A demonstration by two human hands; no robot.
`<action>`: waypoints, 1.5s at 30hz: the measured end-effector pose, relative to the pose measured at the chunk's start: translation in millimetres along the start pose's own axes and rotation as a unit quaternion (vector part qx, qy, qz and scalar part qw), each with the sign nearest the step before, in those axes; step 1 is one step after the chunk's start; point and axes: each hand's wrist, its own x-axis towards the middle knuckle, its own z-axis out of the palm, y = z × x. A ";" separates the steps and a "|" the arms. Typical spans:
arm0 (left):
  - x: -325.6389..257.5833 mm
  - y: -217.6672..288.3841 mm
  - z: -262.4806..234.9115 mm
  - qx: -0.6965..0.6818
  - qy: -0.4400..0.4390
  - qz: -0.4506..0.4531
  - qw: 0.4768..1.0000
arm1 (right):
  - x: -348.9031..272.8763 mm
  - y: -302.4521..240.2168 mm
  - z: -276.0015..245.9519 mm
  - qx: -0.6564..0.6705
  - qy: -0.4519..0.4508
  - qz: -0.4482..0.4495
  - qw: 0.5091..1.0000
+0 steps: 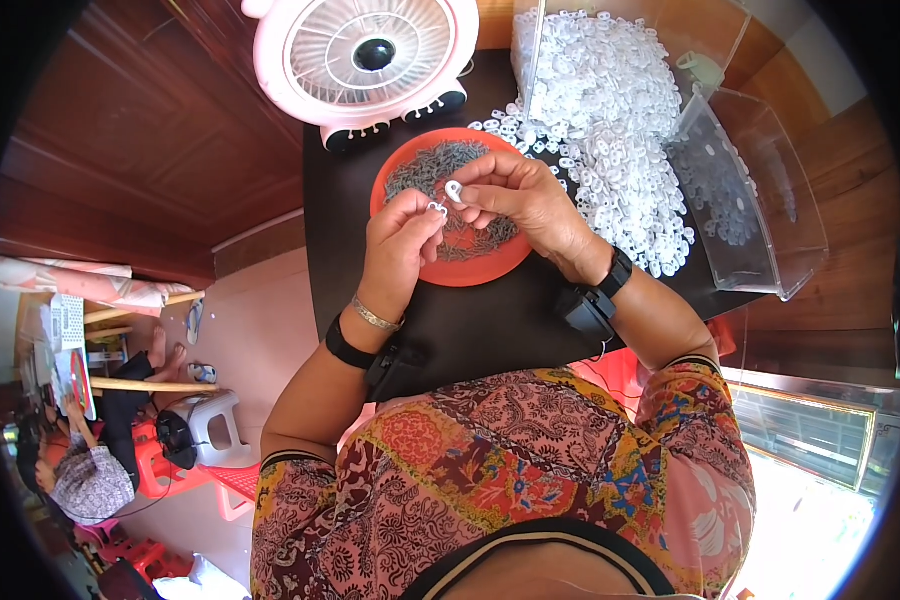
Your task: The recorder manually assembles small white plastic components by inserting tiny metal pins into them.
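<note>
Both my hands are raised over an orange-red basin [475, 272] full of small grey nail-like pieces [438, 165]. My left hand [398, 240] pinches a small white plastic piece [437, 208] with loops between thumb and fingertips. Close beside it, my right hand [530, 200] grips an oval white plastic piece [454, 190] with a hole in it. The two pieces are nearly touching; whether they meet, I cannot tell. At the right, a large heap of similar white pieces [620, 170] spreads over the dark table [470, 345].
A pink fan [370, 60] stands at the table's far left. Clear plastic bins [760, 200] lie at the right, one on its side with white pieces in it. On the far left, another person [95, 485] sits near plastic stools [215, 430].
</note>
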 end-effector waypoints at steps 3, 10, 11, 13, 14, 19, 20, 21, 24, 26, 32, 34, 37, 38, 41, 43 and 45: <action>-0.2 0.2 -0.3 0.007 -0.003 0.010 1.000 | 0.7 0.8 0.6 -0.007 -0.008 -0.013 1.000; 0.5 -2.9 -2.0 0.019 -0.008 0.017 1.000 | 0.2 2.8 1.5 -0.014 -0.016 -0.031 0.999; 0.4 -3.2 -1.9 0.024 -0.007 0.018 1.000 | 0.1 3.1 1.4 -0.013 -0.015 -0.030 0.999; 0.1 -3.2 -1.5 0.029 -0.007 0.017 0.999 | 0.1 3.1 1.1 -0.028 -0.020 -0.034 0.999; -0.1 -2.8 -1.2 0.028 -0.006 0.013 1.000 | 0.1 3.5 0.3 -0.028 -0.020 -0.034 0.999; -0.2 -3.5 -0.3 0.027 -0.014 0.012 0.999 | 0.2 7.9 -2.1 -0.055 -0.033 -0.076 0.995; -0.6 -2.8 0.5 0.033 -0.012 0.011 0.999 | 0.2 8.3 -1.5 -0.055 -0.034 -0.076 0.995; -0.8 -2.5 0.9 0.038 -0.011 0.010 0.999 | -0.2 8.4 -0.4 -0.078 -0.031 -0.085 0.993; -0.8 -2.2 1.5 0.039 -0.012 0.007 0.999 | -1.4 5.5 -0.1 -0.097 -0.027 -0.079 0.992; -0.8 -3.1 1.2 0.040 -0.011 0.006 0.999 | -1.7 5.0 0.1 -0.093 -0.028 -0.065 0.993; -0.7 -3.2 2.2 0.045 -0.014 0.008 0.999 | -1.9 8.2 2.3 -0.096 -0.025 -0.089 0.991; -1.1 -3.0 2.6 0.045 -0.018 0.013 0.999 | -2.8 8.9 3.9 -0.111 -0.034 -0.091 0.989; -1.9 -1.7 3.5 0.044 -0.016 0.007 0.999 | -3.4 8.7 3.1 -0.128 -0.050 -0.085 0.987; -1.7 -2.9 3.2 0.049 -0.015 0.008 0.999 | -3.0 9.6 3.0 -0.128 -0.050 -0.085 0.987; -2.1 -4.5 3.8 0.044 -0.014 0.007 0.999 | -1.5 10.5 3.4 -0.113 -0.060 -0.088 0.988; -2.5 -4.1 3.9 0.034 -0.014 0.005 0.999 | -2.8 8.2 5.0 -0.133 -0.050 -0.103 0.985; -2.9 -2.7 3.6 0.030 -0.020 -0.001 0.999 | -5.1 6.5 6.4 -0.125 -0.053 -0.080 0.987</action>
